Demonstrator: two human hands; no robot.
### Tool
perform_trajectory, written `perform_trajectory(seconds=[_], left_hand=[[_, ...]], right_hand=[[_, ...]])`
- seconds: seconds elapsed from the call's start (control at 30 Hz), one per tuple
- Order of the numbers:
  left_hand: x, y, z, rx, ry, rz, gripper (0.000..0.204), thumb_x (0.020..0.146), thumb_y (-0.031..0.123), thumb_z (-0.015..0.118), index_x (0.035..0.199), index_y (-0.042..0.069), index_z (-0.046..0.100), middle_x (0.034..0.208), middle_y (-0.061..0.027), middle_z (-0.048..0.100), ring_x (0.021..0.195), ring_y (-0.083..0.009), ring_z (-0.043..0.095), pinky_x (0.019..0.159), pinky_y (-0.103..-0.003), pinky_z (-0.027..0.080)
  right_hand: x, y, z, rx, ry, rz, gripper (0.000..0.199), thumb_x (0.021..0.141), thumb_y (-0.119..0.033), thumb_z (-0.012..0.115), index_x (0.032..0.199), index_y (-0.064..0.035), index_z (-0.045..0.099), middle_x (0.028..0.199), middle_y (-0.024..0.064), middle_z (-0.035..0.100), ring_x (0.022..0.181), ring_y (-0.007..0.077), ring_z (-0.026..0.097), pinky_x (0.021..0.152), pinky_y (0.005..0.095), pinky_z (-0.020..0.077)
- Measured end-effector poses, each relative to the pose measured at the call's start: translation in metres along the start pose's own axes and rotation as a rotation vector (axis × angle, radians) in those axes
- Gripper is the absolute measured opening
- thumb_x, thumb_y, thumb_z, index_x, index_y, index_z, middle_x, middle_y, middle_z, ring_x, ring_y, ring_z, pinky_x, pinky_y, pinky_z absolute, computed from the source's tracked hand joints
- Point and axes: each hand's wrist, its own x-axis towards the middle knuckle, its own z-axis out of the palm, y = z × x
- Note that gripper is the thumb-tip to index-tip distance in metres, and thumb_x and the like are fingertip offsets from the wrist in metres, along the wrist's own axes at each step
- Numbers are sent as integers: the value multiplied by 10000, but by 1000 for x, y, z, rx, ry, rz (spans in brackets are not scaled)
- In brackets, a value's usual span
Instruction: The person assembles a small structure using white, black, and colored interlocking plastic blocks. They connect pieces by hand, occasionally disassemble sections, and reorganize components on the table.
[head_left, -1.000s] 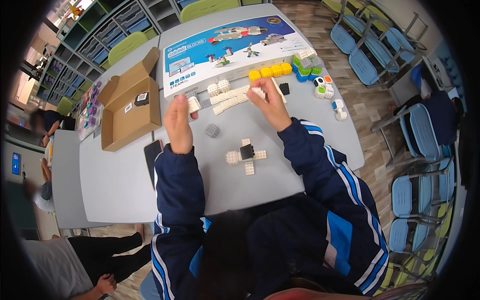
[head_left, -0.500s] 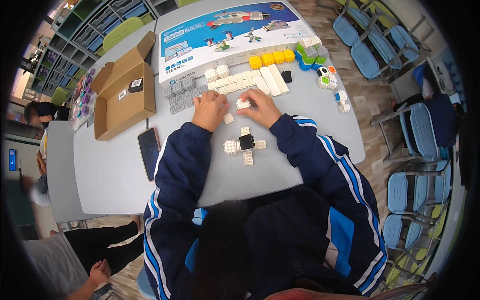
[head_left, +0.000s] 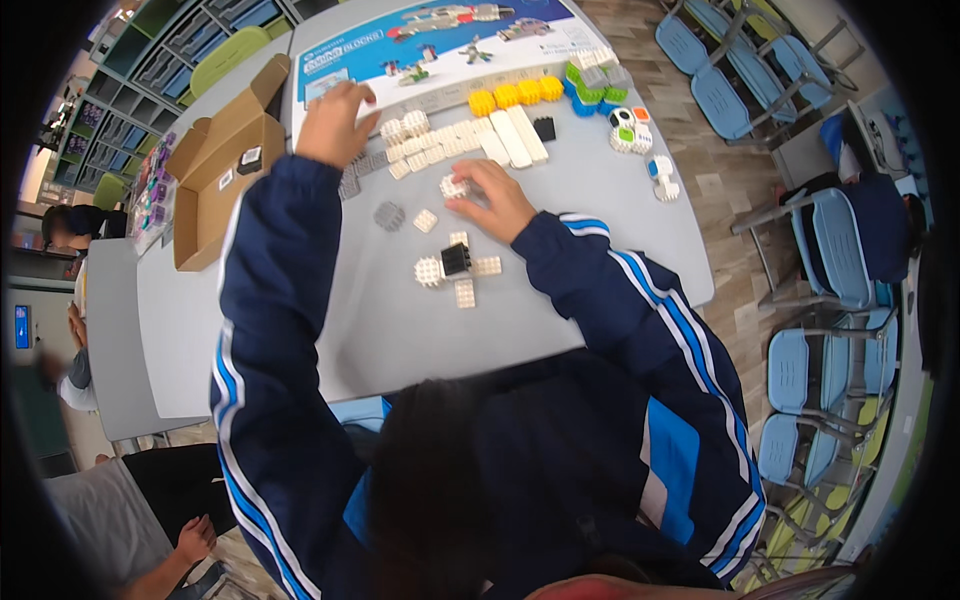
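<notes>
My right hand [head_left: 490,198] pinches a small white studded block [head_left: 452,187] above the table. Farther left, my left hand [head_left: 338,125] is over the near edge of the large printed box, beside the grey blocks [head_left: 372,162]; thumb and forefinger are apart, and the other fingers are partly hidden. A blurred grey rounded block [head_left: 389,215] shows between my hands, with a small white square piece [head_left: 425,220] to its right. Nearer me lies a cross-shaped build of white studded pieces [head_left: 428,271] around a black cube [head_left: 456,260].
White plates [head_left: 518,138], yellow blocks [head_left: 515,94] and green and blue blocks [head_left: 596,92] line the printed box [head_left: 330,62]. An open cardboard box [head_left: 228,190] stands left. White cubes [head_left: 662,178] sit at the right. A person's hand [head_left: 196,538] shows lower left.
My left hand has moved up and left, away from the white square piece. A grey rounded block now shows between my hands. The right hand still holds the white block. The whole view has shifted slightly.
</notes>
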Motion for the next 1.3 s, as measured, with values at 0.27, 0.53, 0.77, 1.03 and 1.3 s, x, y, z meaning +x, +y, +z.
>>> perform_trajectory(seconds=[0.27,0.53,0.77,1.03,1.3], left_hand=[[85,31,81,428,-174,99,810,671,371,794,1348,70,470,1335,-170,501,1129,-361,556,933,-493,415],[109,32,116,595,-343,39,1114,557,408,819,1482,73,297,1455,-245,404,1136,-425,568,950,-593,381],[118,40,113,562,-435,104,1136,524,410,853,1445,29,307,1332,-248,512,903,-391,681,883,-556,433],[121,42,116,568,-427,108,1142,512,409,874,1429,26,310,1315,-249,528,910,-384,692,865,-571,444],[118,33,127,578,-428,97,1161,479,391,895,1418,0,333,1344,-302,510,918,-368,702,824,-658,420]], right_hand=[[-5,3,-5,67,66,47,273,858,-181,712,1040,-43,561,1077,132,591,1067,325,557,930,390,444],[-2,3,-2,63,93,-28,242,873,-166,681,1030,-34,553,1054,134,589,1036,325,564,898,395,455],[-3,2,-3,66,109,-35,227,865,-144,676,1016,-28,553,1039,132,589,1002,328,573,885,400,462],[-2,3,-2,76,109,-32,227,852,-132,682,1012,-27,561,1033,135,592,1004,327,581,886,395,467],[27,0,-65,-391,487,-359,256,776,-145,754,977,-42,634,1127,154,606,1036,364,581,906,426,462]])
